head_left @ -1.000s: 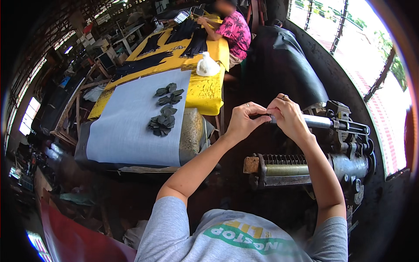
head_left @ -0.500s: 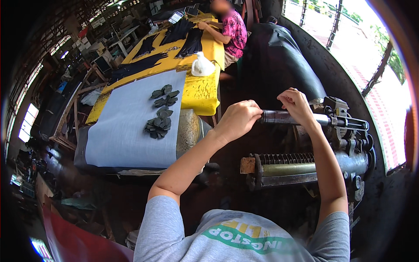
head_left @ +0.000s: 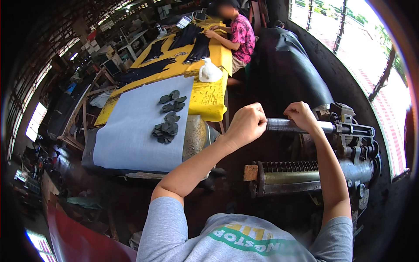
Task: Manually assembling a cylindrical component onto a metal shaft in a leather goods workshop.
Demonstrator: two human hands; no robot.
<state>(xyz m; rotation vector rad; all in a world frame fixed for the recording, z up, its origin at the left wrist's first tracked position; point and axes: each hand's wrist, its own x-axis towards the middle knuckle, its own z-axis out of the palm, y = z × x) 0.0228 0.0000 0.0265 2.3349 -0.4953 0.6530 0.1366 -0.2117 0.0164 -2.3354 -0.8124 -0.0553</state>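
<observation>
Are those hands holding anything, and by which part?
Can't tell: the left hand is at the left end of the shiny cylinder, the right hand by its middle.

A second ago the fingers of both hands met in front of the free end of the horizontal, shiny grey metal cylinder [head_left: 279,125]; now the hands are apart, and a stretch of it shows between them. The bare left hand [head_left: 245,125] has turned its back up, fingers curled at that end. The bare right hand [head_left: 302,116] has shifted right along the cylinder and, since half a second ago, sunk slightly closer to it.
</observation>
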